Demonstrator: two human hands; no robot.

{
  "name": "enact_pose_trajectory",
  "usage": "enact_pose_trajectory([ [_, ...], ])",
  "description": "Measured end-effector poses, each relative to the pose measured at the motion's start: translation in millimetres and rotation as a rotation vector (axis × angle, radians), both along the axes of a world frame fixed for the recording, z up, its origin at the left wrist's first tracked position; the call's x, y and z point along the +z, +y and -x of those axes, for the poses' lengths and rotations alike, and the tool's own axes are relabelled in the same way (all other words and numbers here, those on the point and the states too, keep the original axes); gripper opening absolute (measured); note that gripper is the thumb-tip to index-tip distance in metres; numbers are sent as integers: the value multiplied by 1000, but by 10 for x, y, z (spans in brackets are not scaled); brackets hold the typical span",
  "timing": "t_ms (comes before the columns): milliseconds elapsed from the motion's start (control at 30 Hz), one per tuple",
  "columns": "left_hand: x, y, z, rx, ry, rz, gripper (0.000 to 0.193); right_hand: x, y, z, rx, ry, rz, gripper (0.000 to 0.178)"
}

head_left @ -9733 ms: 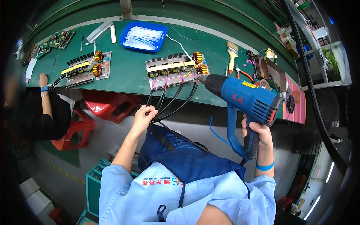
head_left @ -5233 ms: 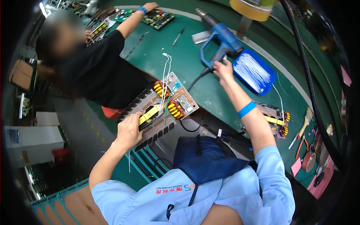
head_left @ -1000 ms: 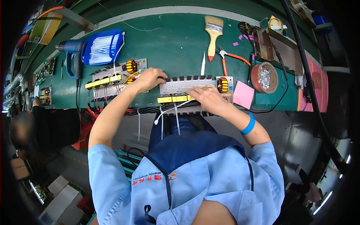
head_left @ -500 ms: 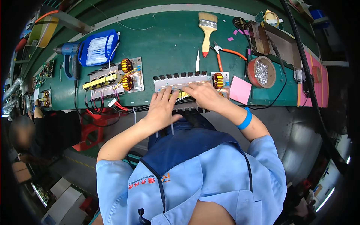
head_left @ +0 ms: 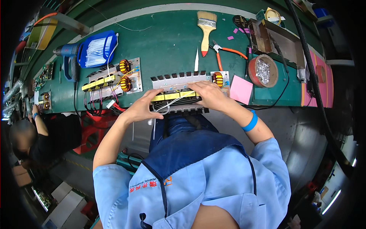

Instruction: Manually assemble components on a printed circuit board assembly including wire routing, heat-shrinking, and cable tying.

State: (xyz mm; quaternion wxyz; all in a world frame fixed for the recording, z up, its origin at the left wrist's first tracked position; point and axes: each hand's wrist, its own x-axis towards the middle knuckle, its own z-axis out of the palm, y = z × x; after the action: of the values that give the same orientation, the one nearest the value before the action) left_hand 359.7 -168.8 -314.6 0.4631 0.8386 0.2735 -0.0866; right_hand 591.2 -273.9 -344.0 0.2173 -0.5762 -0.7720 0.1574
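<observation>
At the near edge of the green workbench (head_left: 167, 42), straight in front of me, the power circuit board (head_left: 176, 83) is lying with its yellow-taped transformers (head_left: 171, 96) facing up. Its front row of black components (head_left: 190, 111) is apparently projecting past the bench edge, presumably leaving that side accessible. My left hand (head_left: 143, 107) is spanning the board's left end: thumb and fingers are standing wide apart, fingertips at the transformers, thumb toward the front side. My right hand (head_left: 210, 95) is resting its fingers on the board, right of centre; its thumb is not showing, so I cannot tell whether it is gripping. This two-sided placement is probably steadying the board. A white lead (head_left: 180, 99) is running across the transformers, between both hands.

To the left, a second circuit board (head_left: 134, 87) is lying apart, its dark cables (head_left: 101, 112) hanging over the bench edge, likely for slack. Behind it, a blue tray (head_left: 112, 40) is keeping white cable ties (head_left: 97, 51) gathered; a heat gun (head_left: 69, 50) is lying beside the tray, handle toward me, a convenient orientation for grasping. Beyond my board, a paintbrush (head_left: 206, 34) and orange-handled cutters (head_left: 233, 52) are lying nearby, seemingly within reach.
</observation>
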Motion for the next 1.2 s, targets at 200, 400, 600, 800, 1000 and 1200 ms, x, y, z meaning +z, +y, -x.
enact_pose_trajectory([
  [200,-55,79,40,53,-24,234,74,251,-62,-325,-63,239,146,14],
  [400,21,-46,-25,-35,16,-103,69,47,127,-953,-461,258,-10,11],
  [600,88,-265,-243,-81,80,-741,60,-445,524,-1374,-496,-509,-166,16],
  [800,-233,-215,-416,-135,-205,-535,57,-91,432,-1324,-548,-359,-51,12],
  [1000,-200,-153,-430,-148,-242,-524,51,299,192,-1236,-684,-225,-261,15],
  [1200,-171,-20,-465,-88,-168,-529,47,1066,-275,-1390,-739,346,-427,20],
])
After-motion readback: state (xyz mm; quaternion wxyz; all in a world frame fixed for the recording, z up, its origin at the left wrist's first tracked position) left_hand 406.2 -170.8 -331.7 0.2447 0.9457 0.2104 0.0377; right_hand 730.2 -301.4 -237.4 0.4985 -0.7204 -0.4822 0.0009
